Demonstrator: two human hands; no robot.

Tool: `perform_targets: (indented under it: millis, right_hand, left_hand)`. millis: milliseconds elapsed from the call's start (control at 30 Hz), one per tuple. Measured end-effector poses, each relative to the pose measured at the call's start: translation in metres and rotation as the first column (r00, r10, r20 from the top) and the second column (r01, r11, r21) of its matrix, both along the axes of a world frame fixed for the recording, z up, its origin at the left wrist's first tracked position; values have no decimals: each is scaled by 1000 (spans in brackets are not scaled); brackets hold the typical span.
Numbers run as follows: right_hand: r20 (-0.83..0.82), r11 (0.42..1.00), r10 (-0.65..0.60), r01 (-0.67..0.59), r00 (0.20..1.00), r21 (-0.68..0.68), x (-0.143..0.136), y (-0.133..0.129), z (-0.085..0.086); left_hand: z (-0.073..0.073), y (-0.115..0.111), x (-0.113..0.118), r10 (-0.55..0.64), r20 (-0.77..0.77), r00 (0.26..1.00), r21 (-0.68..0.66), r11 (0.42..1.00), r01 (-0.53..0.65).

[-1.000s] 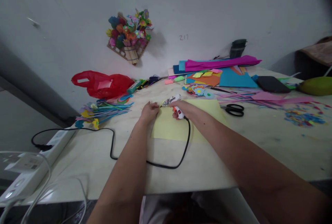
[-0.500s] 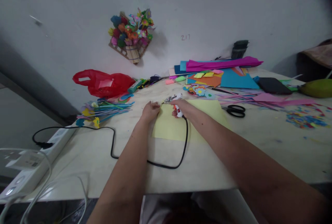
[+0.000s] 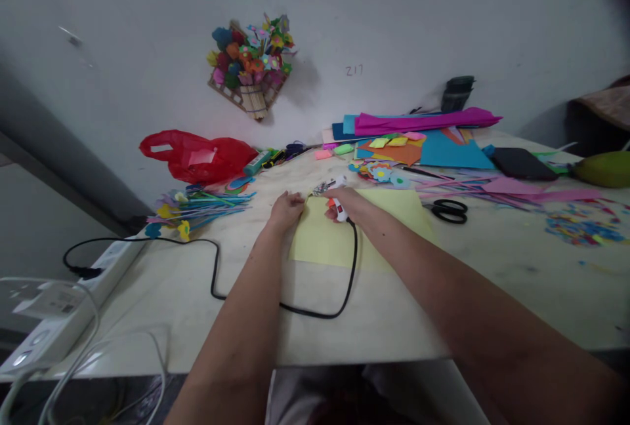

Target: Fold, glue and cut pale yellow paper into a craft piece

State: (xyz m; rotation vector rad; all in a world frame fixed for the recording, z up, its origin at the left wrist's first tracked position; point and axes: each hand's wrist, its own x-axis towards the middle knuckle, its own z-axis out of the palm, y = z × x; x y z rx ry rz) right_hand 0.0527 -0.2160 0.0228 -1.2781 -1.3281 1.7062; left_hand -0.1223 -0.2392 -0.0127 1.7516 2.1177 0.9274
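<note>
A pale yellow sheet [image 3: 319, 241] lies on the table below my hands. My right hand [image 3: 342, 202] is wrapped round a white glue gun [image 3: 340, 210] with a red switch, a black cord running from its handle. The gun's tip points left, near the sheet's upper left corner. At that corner my left hand [image 3: 289, 208] has its fingers pressed together, close to the tip; what they pinch, if anything, is too small to make out. Black-handled scissors [image 3: 449, 210] lie at the sheet's right side.
Paper flowers [image 3: 197, 212] and a red bag [image 3: 201, 159] lie at the left. A power strip [image 3: 73, 310] runs along the left edge, with the black cord [image 3: 215, 267] plugged in. Coloured sheets [image 3: 453, 149], a dark flat object [image 3: 522, 162] and paper scraps [image 3: 583, 225] lie at the right.
The whole view has shifted very slightly. Both hands and the glue gun keep nearly the same place over the yellow sheet.
</note>
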Motion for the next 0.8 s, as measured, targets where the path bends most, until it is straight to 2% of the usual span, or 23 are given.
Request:
perform_targets:
  millis: [233, 600, 800]
  right_hand:
    - [4, 999, 41, -41, 999, -12, 3, 0, -1]
    - [33, 996, 90, -90, 995, -16, 5, 2, -6]
    - [50, 994, 110, -109, 993, -28, 6, 4, -8]
  left_hand:
    - [0, -1, 0, -23, 36, 999, 8, 1000, 23]
    - [5, -5, 0, -71, 178, 982, 44, 997, 64]
    - [5, -6, -2, -89, 147, 985, 21, 996, 87]
